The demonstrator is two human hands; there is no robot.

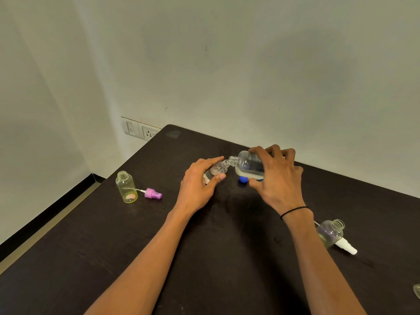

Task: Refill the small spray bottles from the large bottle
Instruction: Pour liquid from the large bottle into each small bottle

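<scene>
My right hand (276,178) grips the large clear bottle (246,164), tipped on its side with its open neck pointing left. Its mouth meets the neck of a small clear spray bottle (218,170) that my left hand (200,185) holds tilted between thumb and fingers just above the dark table (227,235). A blue cap (243,179) lies under the large bottle. An open yellowish small bottle (126,187) stands at the left, a pink spray head (152,193) lying beside it. Another open small bottle (330,231) stands at the right by a white spray head (346,245).
The table's left edge runs diagonally, with floor and a dark skirting board beyond it. A wall socket (142,130) sits behind the far corner. Part of a clear object (417,294) shows at the right frame edge.
</scene>
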